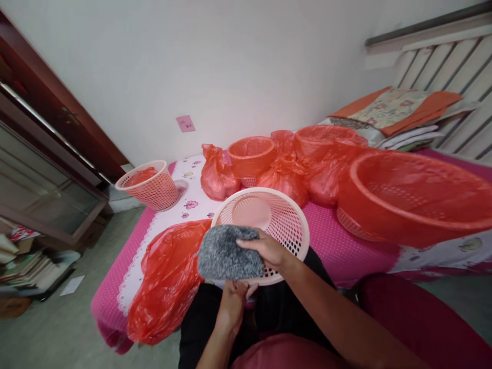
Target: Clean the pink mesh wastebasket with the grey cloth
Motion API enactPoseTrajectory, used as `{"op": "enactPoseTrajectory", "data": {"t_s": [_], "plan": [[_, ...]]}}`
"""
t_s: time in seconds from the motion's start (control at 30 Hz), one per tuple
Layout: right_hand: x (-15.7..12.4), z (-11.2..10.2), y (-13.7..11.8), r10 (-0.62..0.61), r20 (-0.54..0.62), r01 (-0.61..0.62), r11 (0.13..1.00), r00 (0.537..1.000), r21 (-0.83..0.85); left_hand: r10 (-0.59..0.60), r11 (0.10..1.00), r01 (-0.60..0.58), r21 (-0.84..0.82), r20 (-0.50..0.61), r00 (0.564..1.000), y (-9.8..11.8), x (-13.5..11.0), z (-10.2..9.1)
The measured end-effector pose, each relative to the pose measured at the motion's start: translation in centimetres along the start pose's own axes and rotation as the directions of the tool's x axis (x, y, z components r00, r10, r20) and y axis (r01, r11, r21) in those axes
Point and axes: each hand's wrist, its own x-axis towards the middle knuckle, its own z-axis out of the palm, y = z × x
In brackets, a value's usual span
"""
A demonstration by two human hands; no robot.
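A pink plastic basket (295,225) with a perforated wall lies tilted over my lap, its wide mouth facing me. My right hand (271,251) grips a grey fluffy cloth (228,253), thumb on top, and holds it over the basket's near left rim. Just below the cloth, my left hand (235,300) is closed at the basket's near edge; its fingertips are partly hidden. To the left, a loose red plastic bag (169,282) is spread on the bed, its upper edge close to the basket.
A small pink basket (156,189) stands at the bed's left end. Red-bagged baskets (251,154) and tied red bags (217,177) line the wall side. A large red-covered basket (418,200) stands right. Folded textiles (400,110) lie behind it. A dark red stool (418,318) is lower right.
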Motion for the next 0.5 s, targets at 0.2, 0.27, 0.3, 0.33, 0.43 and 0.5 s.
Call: {"op": "enactPoseTrajectory", "data": {"t_s": [0.2,0.27,0.3,0.33,0.43,0.5], "plan": [[0.1,-3.9,-1.2,-0.147,-0.319,0.083,0.975,0.936,-0.207,-0.057,0.998,0.058,-0.024,0.049,0.997,0.1,0.5,0.4],[0.1,-5.4,-1.1,-0.236,-0.383,0.092,0.929,0.893,-0.358,-0.083,0.996,0.085,-0.019,0.088,0.993,0.2,0.7,0.8],[0.1,-6.0,-1.1,-0.284,-0.398,0.093,0.895,0.872,-0.436,-0.094,0.995,0.097,-0.021,0.111,0.989,0.2,0.8,1.0],[0.1,-6.6,-1.0,-0.327,-0.403,0.087,0.856,0.855,-0.509,-0.111,0.993,0.115,-0.026,0.125,0.986,0.2,0.8,1.2],[0.1,-7.9,-1.0,-0.409,-0.392,0.040,0.732,0.824,-0.680,-0.190,0.979,0.197,-0.051,0.110,0.976,0.2,0.9,1.3],[0.2,-8.4,-1.0,-0.435,-0.379,0.006,0.662,0.817,-0.749,-0.212,0.973,0.219,-0.079,0.085,0.974,0.1,0.8,1.1]]}}
